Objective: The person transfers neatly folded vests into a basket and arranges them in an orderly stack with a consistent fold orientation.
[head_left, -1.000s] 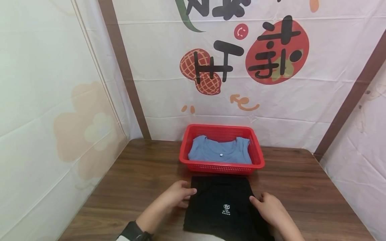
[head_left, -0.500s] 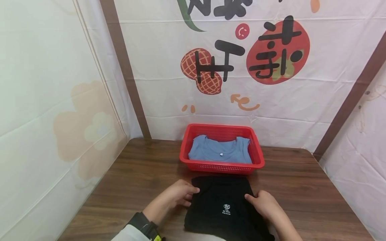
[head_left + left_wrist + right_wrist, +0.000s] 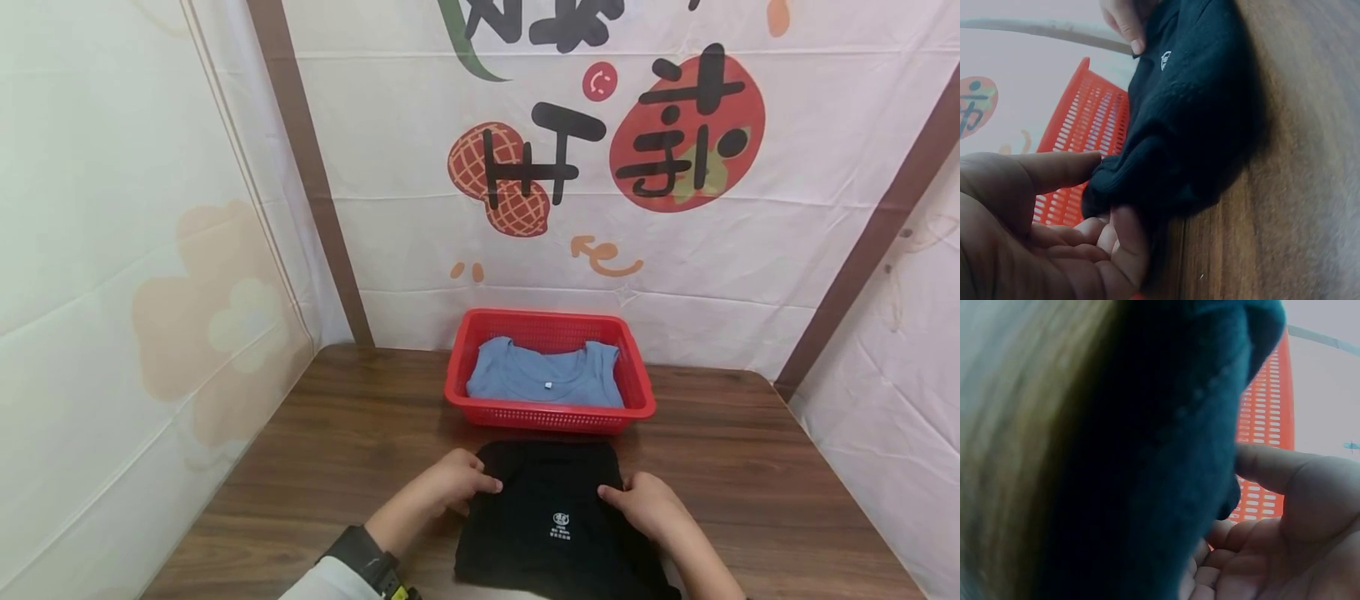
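Observation:
A black folded garment [image 3: 551,525] with a small white print lies on the table in front of me. At its left edge my left hand [image 3: 459,482] pinches the cloth, thumb on top and fingers underneath, as the left wrist view of the hand [image 3: 1054,219] shows. On the opposite edge my right hand [image 3: 647,504] grips the fabric with the thumb above; in the right wrist view its curled fingers [image 3: 1229,550] go under the cloth [image 3: 1166,456]. Just beyond the garment stands a red plastic basket [image 3: 551,417] holding a folded blue garment [image 3: 543,375].
The brown wooden table [image 3: 360,417] extends to both sides of the basket. Behind it hangs a white printed curtain [image 3: 420,250], with another fabric wall [image 3: 150,375] on the left and one [image 3: 900,400] on the right.
Both hands have moved inward along the black garment's sides and now hold its edges. Its far corners look rounder and slightly gathered. The basket stays put.

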### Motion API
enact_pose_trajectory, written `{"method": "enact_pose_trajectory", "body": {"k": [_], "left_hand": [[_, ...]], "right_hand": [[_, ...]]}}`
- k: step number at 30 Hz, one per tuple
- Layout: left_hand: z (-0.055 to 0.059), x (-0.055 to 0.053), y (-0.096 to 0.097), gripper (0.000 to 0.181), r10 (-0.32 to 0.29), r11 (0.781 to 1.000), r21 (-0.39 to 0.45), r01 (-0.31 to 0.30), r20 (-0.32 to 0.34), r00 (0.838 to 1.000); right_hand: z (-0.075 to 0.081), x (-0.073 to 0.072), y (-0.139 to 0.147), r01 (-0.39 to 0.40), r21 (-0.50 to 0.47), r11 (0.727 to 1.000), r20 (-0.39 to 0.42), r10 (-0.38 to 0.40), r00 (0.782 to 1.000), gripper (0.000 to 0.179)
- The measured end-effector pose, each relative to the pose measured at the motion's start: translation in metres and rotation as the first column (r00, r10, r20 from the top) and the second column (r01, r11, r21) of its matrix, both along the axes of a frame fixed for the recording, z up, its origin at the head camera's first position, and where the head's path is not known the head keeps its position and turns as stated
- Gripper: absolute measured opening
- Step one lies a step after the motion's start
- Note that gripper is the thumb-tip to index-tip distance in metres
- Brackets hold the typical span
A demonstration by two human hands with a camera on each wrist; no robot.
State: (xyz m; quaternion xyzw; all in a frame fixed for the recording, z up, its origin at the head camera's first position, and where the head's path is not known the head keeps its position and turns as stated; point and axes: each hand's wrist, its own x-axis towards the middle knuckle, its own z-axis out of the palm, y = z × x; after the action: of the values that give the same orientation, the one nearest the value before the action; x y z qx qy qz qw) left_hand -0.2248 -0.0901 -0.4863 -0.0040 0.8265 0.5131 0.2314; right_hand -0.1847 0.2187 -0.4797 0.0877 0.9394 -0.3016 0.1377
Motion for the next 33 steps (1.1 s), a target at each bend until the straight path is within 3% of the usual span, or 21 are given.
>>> {"method": "enact_pose_trajectory", "body": {"k": [3, 10, 20, 27, 33], "left_hand": [[0.000, 0.001, 0.001, 0.037, -0.019, 1.000, -0.015, 0.019, -0.022, 1.000], [0.003, 0.006, 0.001, 0.024, -0.028, 0.998, -0.050, 0.024, -0.078, 0.997], [0.004, 0.007, 0.001, 0.043, -0.011, 0.999, -0.037, 0.009, -0.054, 0.999], [-0.002, 0.011, -0.001, 0.039, 0.010, 0.999, 0.050, -0.004, -0.110, 0.994], [-0.006, 0.015, -0.004, 0.029, 0.015, 0.990, 0.138, -0.005, -0.069, 0.998]], "right_hand": [[-0.001, -0.001, 0.000, -0.002, 0.007, 1.000, -0.011, 0.002, 1.000, 0.038], [-0.004, -0.002, 0.003, 0.006, -0.031, 0.999, -0.050, -0.007, 0.999, 0.029], [-0.009, -0.002, 0.008, 0.015, -0.126, 0.992, -0.003, -0.016, 1.000, 0.025], [-0.011, 0.002, 0.011, 0.005, -0.222, 0.975, -0.046, -0.016, 0.999, 0.015], [-0.013, 0.005, 0.015, 0.013, -0.293, 0.956, -0.019, -0.019, 1.000, 0.017]]}}
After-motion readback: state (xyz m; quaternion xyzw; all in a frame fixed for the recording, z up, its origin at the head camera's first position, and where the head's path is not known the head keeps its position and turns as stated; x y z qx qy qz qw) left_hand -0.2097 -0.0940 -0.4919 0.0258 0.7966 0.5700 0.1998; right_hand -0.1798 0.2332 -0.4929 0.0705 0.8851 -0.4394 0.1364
